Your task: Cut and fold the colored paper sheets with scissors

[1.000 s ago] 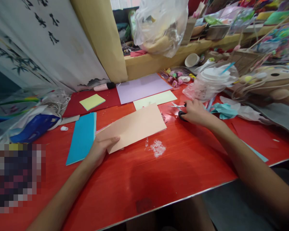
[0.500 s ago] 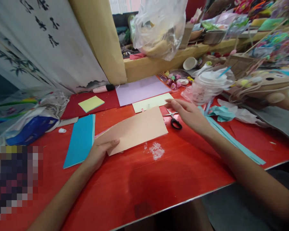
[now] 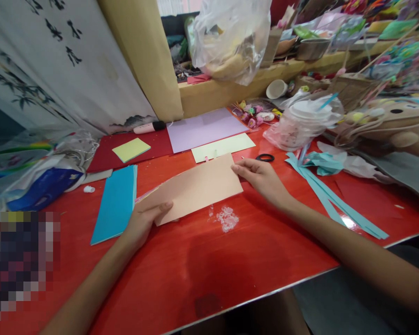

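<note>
A peach paper sheet (image 3: 199,186) lies slanted on the red table (image 3: 230,260). My left hand (image 3: 145,222) grips its near left corner, thumb on top. My right hand (image 3: 261,179) is at the sheet's right edge, fingertips closed on the corner. The black handle of the scissors (image 3: 264,157) lies on the table just beyond my right hand, untouched.
A blue sheet (image 3: 115,202) lies left of the peach one. Behind are a pale yellow sheet (image 3: 223,146), a lilac sheet (image 3: 206,128) and a yellow-green note (image 3: 131,150). Teal paper strips (image 3: 330,200) lie at the right, a bagged plastic cup (image 3: 303,121) behind them. A white smear (image 3: 226,217) marks the table.
My right hand let go of the scissors and came left to the peach sheet's right edge. The scissors now lie behind it. My left hand has kept its hold.
</note>
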{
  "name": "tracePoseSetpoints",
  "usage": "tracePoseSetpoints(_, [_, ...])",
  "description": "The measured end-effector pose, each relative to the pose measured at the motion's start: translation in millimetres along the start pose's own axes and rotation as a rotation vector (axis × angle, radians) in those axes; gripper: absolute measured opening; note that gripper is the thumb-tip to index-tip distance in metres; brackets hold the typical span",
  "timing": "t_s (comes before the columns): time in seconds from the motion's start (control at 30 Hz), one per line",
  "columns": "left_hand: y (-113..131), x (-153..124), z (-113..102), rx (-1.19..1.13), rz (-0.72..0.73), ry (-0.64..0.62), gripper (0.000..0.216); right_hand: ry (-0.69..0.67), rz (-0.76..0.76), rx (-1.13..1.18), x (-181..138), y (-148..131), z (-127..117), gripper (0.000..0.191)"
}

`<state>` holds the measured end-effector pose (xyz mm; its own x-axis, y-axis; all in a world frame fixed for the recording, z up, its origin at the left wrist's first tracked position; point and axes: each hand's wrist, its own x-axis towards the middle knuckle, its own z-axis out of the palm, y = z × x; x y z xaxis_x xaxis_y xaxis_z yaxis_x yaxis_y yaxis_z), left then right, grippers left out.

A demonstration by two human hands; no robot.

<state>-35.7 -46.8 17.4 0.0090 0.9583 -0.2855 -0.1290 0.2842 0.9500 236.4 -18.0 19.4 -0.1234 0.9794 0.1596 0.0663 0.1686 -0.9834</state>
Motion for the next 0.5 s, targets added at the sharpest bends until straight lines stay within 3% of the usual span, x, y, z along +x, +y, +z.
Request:
tracePoseSetpoints(0.13, [7,4,-3,-0.103,0.336,0.165,0.041,0.143,-0.019,0.06,8,2,-9,0.019])
tracePoseSetpoints(0.27, [16,7,-5,-0.143,0.472,0.211,0.042,0.147,-0.131,-0.325,14,10,-19,0.019])
tracePoseSetpoints(0.37, [14,9,-4,-0.132,0.437,0.232,0.036,-0.056,-0.32,-0.795,22,14,-24,0.033])
tracePoseSetpoints(0.5, [7,10,-1,-0.135,0.385,0.241,0.038,-0.465,-0.518,-1.214,44,14,-24,0.065])
